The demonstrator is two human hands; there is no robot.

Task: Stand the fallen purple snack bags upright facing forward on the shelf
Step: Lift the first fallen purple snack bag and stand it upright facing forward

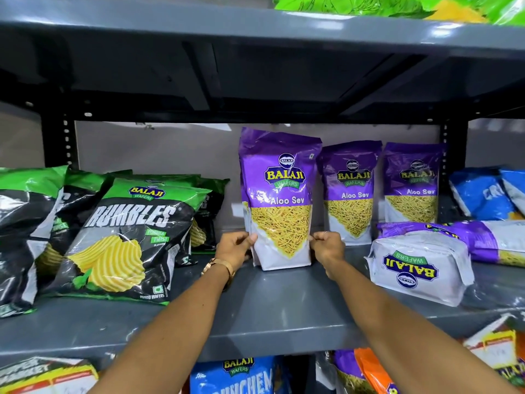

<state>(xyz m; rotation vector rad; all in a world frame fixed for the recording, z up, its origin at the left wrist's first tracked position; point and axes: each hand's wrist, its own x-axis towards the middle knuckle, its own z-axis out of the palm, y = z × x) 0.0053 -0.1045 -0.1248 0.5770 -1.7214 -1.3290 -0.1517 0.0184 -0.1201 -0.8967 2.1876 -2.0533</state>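
Purple snack bag [279,200] upright, left hand [234,248], right hand [328,247] fingers pinching its lower edges

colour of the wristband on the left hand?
Gold wristband, seen in the head view.

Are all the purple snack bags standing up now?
No, a purple Aloo Sev bag lies on its side on the grey metal shelf, right of the standing purple bag.

My grey shelf [255,305] carries green chip bags [119,240] at left, three upright purple bags [279,194] mid-frame, two fallen purple bags [420,268] and blue bags [480,194] at right.
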